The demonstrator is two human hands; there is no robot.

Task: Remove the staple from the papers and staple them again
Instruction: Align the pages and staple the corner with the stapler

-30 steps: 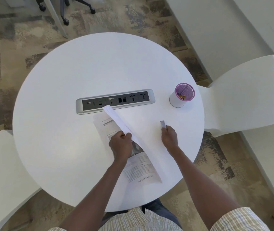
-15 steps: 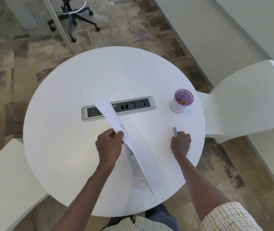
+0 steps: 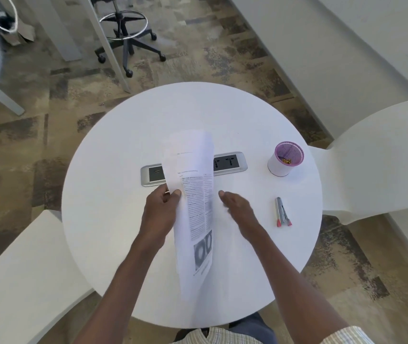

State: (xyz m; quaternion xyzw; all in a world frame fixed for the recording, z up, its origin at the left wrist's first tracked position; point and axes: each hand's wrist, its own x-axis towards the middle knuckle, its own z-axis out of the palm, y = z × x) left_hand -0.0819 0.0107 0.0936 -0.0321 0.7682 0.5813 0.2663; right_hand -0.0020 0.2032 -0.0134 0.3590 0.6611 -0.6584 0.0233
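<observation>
My left hand [image 3: 162, 207] pinches the left edge of the printed papers [image 3: 194, 194] and holds them up off the round white table [image 3: 103, 219], curled and hanging lengthwise over its middle. Just right of the sheets hovers my right hand [image 3: 237, 207], empty, with its fingers loosely apart. A small silver staple remover with red tips [image 3: 282, 211] lies flat on the table to the right of that hand. No stapler is visible.
A white cup with a purple rim [image 3: 284, 158] holding small gold bits stands at the table's right. A grey power strip [image 3: 230, 162] is set into the centre, partly behind the papers. White chairs [image 3: 371, 155] flank the table; an office chair base [image 3: 128, 43] stands beyond.
My right hand set the staple remover down on the table and moved left toward the papers. My left hand lifted the papers higher and turned their printed face toward me.
</observation>
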